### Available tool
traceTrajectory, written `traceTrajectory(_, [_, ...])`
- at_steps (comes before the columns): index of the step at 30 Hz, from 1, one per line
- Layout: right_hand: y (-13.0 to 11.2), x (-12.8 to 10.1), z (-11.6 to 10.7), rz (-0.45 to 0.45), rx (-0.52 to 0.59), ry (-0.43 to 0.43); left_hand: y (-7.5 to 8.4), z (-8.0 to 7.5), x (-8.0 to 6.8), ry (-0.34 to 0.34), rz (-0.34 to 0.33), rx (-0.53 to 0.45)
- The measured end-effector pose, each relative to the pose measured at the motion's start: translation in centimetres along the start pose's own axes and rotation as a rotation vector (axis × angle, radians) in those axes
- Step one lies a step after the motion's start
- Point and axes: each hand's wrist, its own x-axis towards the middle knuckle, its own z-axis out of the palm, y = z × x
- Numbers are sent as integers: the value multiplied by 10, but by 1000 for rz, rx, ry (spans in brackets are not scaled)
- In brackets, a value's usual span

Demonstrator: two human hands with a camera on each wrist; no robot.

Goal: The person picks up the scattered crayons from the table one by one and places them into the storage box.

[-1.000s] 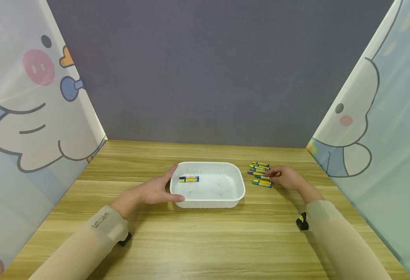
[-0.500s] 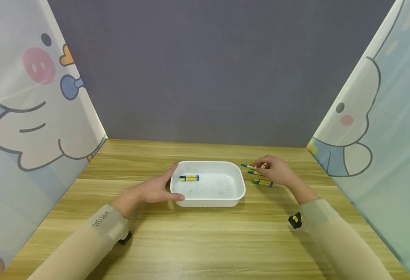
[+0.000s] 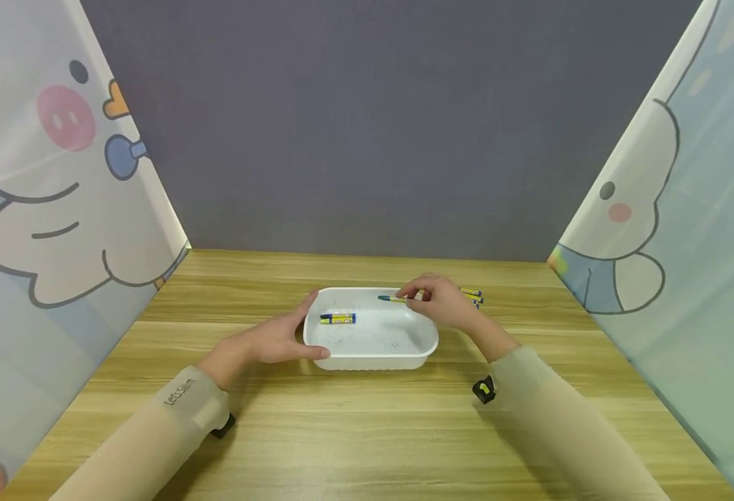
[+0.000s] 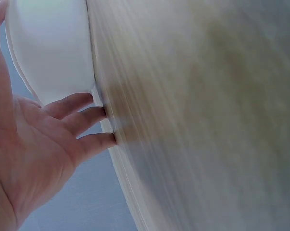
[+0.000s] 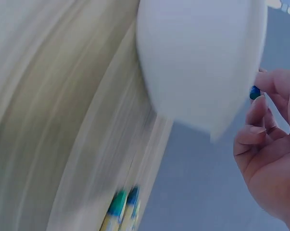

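Note:
A white plastic tray (image 3: 376,362) stands on the table, with two crayons (image 3: 339,319) side by side at its left end. My left hand (image 3: 275,341) spans the tray's left end, its thumb along the front rim. In the left wrist view the fingers (image 4: 87,115) reach out fairly straight at the tray's side, some tips down by the table. Over the tray's back right part, my right hand (image 3: 438,300) pinches a crayon (image 3: 392,298) with a dark green tip pointing left. Only a short end of that crayon (image 5: 255,92) shows in the right wrist view.
Several more crayons (image 3: 472,296) lie right of the tray, partly hidden by my right hand. Green-tipped and blue-tipped crayons (image 5: 118,204) show low in the right wrist view. A grey panel (image 3: 367,139) rises behind the wooden table (image 3: 341,431), and printed cloths stand at both sides.
My right hand has picked up the green-tipped crayon from the group on the right and carried it left over the tray. The left hand and tray have stayed put.

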Motion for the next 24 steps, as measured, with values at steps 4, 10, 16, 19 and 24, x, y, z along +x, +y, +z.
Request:
traceTrajectory(4, [-16, 10, 18, -42, 2, -37, -1, 1, 0, 2, -7, -3])
traceTrajectory(10, [-31, 27, 45, -60, 6, -100, -1, 1, 0, 3, -4, -2])
traceTrajectory(16, [-41, 44, 72, -78, 23, -127, -1, 0, 0, 0, -9, 21])
traceTrajectory(19, [-46, 50, 83, -84, 18, -132, -1, 0, -1, -2, -10, 26])
traceTrajectory(24, [-48, 55, 94, -67, 11, -124, -3, 0, -2, 0, -4, 20])
